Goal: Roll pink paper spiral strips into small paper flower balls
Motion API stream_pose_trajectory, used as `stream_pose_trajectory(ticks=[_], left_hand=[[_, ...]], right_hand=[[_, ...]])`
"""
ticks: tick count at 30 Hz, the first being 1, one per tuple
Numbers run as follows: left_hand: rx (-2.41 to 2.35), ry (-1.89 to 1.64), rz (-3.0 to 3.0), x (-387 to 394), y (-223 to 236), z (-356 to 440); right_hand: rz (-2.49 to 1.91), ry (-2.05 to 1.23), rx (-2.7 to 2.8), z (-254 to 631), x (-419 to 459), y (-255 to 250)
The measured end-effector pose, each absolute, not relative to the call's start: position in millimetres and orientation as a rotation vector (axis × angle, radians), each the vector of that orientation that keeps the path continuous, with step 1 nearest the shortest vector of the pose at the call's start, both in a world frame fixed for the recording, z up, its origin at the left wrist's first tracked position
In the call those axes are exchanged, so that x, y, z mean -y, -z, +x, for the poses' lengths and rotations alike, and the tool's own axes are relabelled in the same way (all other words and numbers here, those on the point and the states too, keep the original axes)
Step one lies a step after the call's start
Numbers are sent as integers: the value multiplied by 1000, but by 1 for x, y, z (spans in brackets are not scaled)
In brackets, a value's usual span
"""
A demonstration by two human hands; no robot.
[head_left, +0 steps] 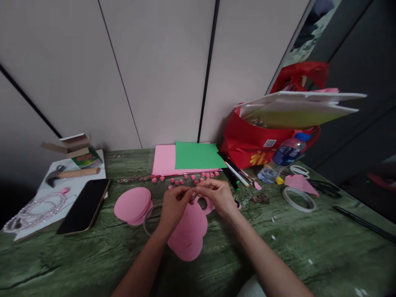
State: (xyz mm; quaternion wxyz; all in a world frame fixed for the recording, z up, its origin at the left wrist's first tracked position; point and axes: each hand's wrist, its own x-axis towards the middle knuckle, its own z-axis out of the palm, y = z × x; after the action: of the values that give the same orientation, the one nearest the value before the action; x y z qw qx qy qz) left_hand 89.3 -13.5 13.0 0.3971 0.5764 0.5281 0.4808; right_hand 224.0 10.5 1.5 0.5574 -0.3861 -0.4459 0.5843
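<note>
My left hand (177, 206) and my right hand (216, 196) meet in the middle of the head view, fingertips pinched close together. Whatever lies between them is too small to make out; a bit of pink shows at the left fingers. Beneath them lies a stack of pink paper circles (187, 237), overlapping one another. A roll of tape (149, 222) is partly hidden behind my left wrist. Another pile of pink circles (132, 205) rests left of it. Just beyond my fingers, several small pink balls (193, 177) are scattered in a row.
Green paper (199, 155) lies over pink sheets (163, 159) at the back. On the left are a phone (85, 206), a hammer (77, 172) and a bead string (46, 208). A red bag (244, 140), a water bottle (283, 159) and a white tape roll (299, 200) stand right.
</note>
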Motion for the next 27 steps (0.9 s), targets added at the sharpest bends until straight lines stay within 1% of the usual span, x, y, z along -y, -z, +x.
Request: stream_pose_trajectory(ticks=[10,17,19,22,27], left_hand=[[-1354,-1168,1498,8,-11,88],[-1456,-1224,1494,7,-11,91],[-1496,-1285,1455,6,-10,90],[-1511,-1375,1421,3,-9,86],[-1545,-1390,1441,1,-5,84]], right_hand=[[-872,-1514,1035,231,-19,8],[-915,-1403,1060,219,-23,5],[-904,-1367,993,215,-25,4],[-923,-1315,1042,210,-27,2],[-983,-1316,1061,208,-27,2]])
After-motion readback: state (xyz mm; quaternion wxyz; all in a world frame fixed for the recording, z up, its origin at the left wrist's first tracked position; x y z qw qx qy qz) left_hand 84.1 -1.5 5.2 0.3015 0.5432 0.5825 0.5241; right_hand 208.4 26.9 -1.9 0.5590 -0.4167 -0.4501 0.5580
